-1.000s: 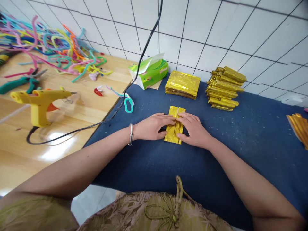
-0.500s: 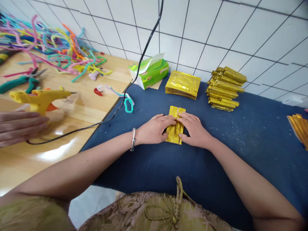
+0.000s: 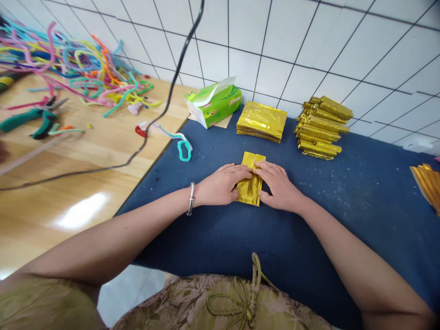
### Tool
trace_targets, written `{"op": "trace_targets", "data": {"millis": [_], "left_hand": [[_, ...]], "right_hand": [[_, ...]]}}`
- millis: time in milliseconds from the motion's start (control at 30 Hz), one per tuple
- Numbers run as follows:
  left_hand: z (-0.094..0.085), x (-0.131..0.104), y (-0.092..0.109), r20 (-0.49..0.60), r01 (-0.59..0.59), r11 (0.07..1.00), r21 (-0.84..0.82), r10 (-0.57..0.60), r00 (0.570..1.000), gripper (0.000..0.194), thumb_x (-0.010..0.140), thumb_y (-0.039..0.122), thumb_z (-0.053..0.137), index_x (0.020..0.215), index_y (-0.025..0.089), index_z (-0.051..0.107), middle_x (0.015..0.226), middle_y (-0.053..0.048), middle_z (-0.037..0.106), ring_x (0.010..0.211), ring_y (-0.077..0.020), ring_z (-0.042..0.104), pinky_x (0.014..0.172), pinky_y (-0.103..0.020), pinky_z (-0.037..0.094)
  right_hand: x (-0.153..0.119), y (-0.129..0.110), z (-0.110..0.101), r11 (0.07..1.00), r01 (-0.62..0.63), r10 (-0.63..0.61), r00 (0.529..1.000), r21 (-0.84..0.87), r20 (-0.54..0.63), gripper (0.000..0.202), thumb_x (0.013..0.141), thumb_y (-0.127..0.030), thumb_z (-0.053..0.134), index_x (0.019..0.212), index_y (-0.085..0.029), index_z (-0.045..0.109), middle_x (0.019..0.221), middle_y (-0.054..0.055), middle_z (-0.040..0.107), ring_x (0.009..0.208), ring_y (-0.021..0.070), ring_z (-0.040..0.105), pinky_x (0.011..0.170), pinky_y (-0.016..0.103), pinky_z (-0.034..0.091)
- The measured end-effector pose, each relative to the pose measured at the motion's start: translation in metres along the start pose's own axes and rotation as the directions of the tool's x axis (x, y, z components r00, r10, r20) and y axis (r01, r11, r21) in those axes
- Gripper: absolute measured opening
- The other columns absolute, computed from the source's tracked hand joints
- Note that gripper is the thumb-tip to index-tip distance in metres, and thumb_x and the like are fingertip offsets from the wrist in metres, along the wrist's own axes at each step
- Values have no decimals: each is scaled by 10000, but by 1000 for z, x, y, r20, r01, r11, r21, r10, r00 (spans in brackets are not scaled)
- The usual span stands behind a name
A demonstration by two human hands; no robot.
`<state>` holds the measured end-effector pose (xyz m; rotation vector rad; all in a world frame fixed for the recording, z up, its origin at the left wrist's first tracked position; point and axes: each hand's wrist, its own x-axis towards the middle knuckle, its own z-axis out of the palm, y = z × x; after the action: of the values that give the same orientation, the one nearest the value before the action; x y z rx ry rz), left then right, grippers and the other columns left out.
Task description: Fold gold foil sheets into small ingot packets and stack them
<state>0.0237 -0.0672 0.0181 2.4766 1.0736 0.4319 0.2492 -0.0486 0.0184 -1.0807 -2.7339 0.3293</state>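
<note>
A folded sheet of gold foil paper [image 3: 250, 190] lies on the dark blue cloth in front of me, its two side flaps meeting along a centre seam. From the left, my left hand [image 3: 225, 183] presses it with bent fingers near the seam and the thumb at its left edge. My right hand [image 3: 280, 187] grips the opposite side, fingertips on the seam and thumb at the right edge. Behind it sit a flat stack of gold foil sheets [image 3: 261, 120] and a pile of narrow folded gold strips [image 3: 321, 128].
A green tissue pack [image 3: 220, 103] stands by the tiled wall. On the wooden table lie tangled pipe cleaners [image 3: 89, 68] and green-handled pliers [image 3: 32, 117]. A black cord [image 3: 132, 158] crosses at left. More folded gold paper [image 3: 426, 183] lies at the right edge.
A co-worker's hand and the yellow glue gun have left the wooden table toward the left, and the black cord has shifted left. My hands stay on the gold paper, nearly still.
</note>
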Motion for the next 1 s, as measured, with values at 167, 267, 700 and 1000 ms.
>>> {"op": "trace_targets", "data": {"millis": [167, 267, 700, 1000], "left_hand": [[-1, 1, -2, -7, -12, 1000, -7, 12, 1000, 586, 653, 41, 438, 1211, 205, 512, 1369, -70, 496, 1274, -216, 451, 1087, -458, 323], [-2, 2, -2, -2, -21, 1000, -10, 21, 1000, 567, 661, 51, 442, 1202, 201, 522, 1362, -69, 505, 1270, -217, 457, 1087, -449, 327], [-7, 1, -3, 24, -58, 997, -57, 59, 998, 497, 685, 107, 495, 1172, 200, 523, 1383, -85, 481, 1298, -227, 428, 1109, -473, 276], [-6, 3, -9, -26, -124, 988, -88, 123, 992, 336, 813, 107, 421, 1090, 181, 596, 1318, -89, 543, 1281, -189, 454, 1088, -408, 341]], "right_hand": [[-1, 2, 1, 1000, 2, -2, 1000, 15, 2, 596, 742, -276, 526, 1324, -182, 440, 1436, 115, 406, 1346, 300, 321, 1101, 521, 236], [0, 2, 0, 1000, 2, -2, 1000, 8, 6, 593, 745, -273, 524, 1324, -180, 441, 1438, 115, 404, 1346, 295, 321, 1099, 512, 243], [-1, 3, 1, 1000, 12, -12, 1000, 7, -15, 573, 756, -277, 522, 1317, -182, 449, 1426, 116, 419, 1341, 288, 331, 1094, 507, 251], [-1, 5, -1, 999, 35, -35, 999, 4, -3, 562, 769, -286, 511, 1314, -166, 450, 1428, 124, 413, 1342, 284, 326, 1091, 493, 257]]}}
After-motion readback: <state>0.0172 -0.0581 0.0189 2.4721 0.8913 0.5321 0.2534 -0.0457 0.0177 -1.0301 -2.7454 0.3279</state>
